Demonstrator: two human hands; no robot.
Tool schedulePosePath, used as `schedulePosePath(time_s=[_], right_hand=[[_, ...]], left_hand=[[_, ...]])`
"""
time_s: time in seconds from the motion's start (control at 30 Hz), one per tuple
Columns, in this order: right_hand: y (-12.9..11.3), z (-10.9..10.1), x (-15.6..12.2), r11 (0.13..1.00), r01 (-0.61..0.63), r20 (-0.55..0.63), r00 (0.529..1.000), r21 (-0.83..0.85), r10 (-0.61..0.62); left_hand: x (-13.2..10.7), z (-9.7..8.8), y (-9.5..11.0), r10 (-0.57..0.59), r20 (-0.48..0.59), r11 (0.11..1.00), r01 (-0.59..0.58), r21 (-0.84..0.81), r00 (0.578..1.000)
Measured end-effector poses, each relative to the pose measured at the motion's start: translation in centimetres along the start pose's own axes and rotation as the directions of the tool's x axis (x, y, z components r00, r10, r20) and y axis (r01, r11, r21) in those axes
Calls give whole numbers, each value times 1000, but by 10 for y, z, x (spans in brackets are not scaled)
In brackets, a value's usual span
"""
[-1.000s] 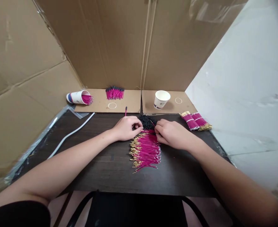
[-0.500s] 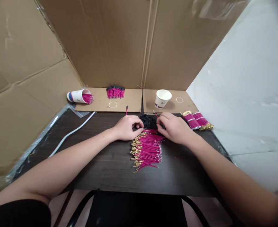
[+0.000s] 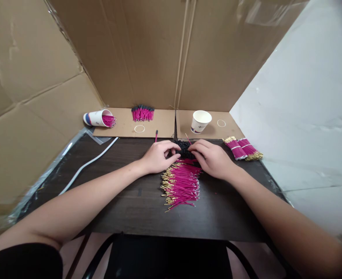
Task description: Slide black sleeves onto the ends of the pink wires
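A loose heap of pink wires with gold tips lies on the dark table, and a small pile of black caps sits at its far end. My left hand is curled at the left of the black pile, fingertips pinched at its edge. My right hand is curled at the right of the pile, and a thin pink wire sticks up from its fingertips. Both hands nearly meet over the black pile.
Two banded pink bundles lie at the right. An upright paper cup, rubber bands, a capped bundle and a tipped cup of wires sit on cardboard flaps at the back. A white cable crosses the left. Cardboard walls surround.
My right hand moved up and left from the pink heap to the black pile, bringing a single wire. My left hand's fingers shifted right, onto the black pile.
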State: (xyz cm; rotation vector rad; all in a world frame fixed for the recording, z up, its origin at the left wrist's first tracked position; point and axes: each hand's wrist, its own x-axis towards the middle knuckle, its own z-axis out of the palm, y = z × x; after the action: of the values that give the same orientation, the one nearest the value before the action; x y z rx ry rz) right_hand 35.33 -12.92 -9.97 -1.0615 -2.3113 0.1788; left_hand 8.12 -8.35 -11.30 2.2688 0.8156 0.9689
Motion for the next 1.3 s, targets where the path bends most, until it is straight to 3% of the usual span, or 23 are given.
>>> schedulePosePath(time_s=[0.13, 0.23, 0.43, 0.53, 0.77, 0.97, 1.17, 1.3], right_hand=[[4, 4, -1, 991, -116, -65, 991, 74, 120], [4, 9, -2, 971, -173, -93, 977, 167, 190], [2, 16, 1, 984, -84, -197, 974, 158, 115], [0, 18, 3, 981, -96, -240, 961, 168, 135], [-1, 22, 4, 951, -203, -256, 931, 231, 261], [-3, 18, 5, 907, -286, -276, 886, 311, 374], [-5, 17, 5, 898, -261, -294, 881, 353, 372], [-5, 18, 5, 898, -249, -295, 884, 364, 364]], left_hand=[[1, -1, -7, -8, -47, 996, 12, 84, 999], [1, -2, -10, 1, -21, 995, 1, 95, 1000], [0, -4, -9, 20, 97, 985, -36, 168, 995], [-1, -4, -10, 7, 112, 982, -28, 187, 994], [1, -1, -14, 41, 53, 992, -47, 116, 998], [3, -4, -8, -4, 13, 997, 3, 71, 1000], [4, -3, -7, -140, -24, 988, 138, -68, 990], [4, -2, -8, -151, -21, 982, 148, -114, 988]])
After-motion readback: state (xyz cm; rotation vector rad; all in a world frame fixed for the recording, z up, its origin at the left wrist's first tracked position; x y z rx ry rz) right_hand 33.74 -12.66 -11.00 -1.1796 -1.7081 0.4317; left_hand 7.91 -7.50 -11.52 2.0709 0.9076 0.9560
